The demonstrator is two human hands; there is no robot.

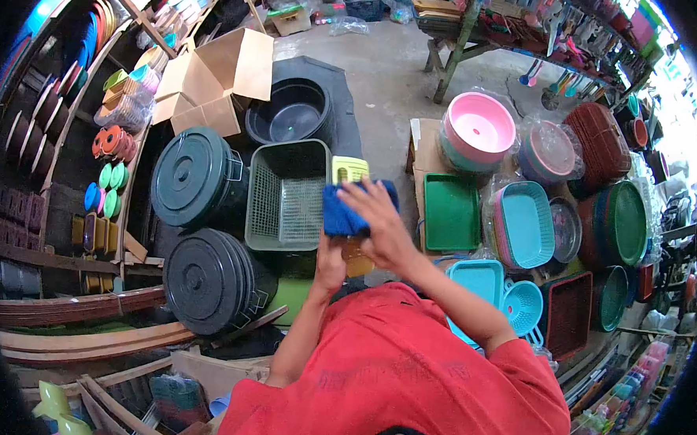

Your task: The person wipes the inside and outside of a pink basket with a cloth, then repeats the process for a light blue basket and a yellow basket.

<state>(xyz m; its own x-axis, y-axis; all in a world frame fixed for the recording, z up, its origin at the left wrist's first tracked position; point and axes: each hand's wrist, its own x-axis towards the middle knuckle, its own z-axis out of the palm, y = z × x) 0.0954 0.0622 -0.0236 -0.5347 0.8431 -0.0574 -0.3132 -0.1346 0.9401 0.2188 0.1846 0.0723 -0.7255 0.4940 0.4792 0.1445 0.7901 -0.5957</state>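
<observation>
My right hand point(380, 223) lies over a folded blue cloth point(339, 217), its fingers stretched across it and pressing it down. Under the cloth is a pale yellow plastic piece with slots point(351, 168), whose far end sticks out beyond it. From below, my left hand point(331, 262) grips the near end of this piece, the fingers partly hidden. An amber part point(359, 264) shows between my wrists. Just to the left stands a grey-green rectangular plastic basket point(284, 242) with perforated sides, close to the cloth.
Dark lidded bins point(197, 176) and a black tub point(289, 112) stand left, with an open cardboard box point(226, 69) behind. At right are a green tray point(451, 213), pink basins point(480, 123) and light-blue baskets point(526, 223). Stocked shelves point(94, 117) line the left side.
</observation>
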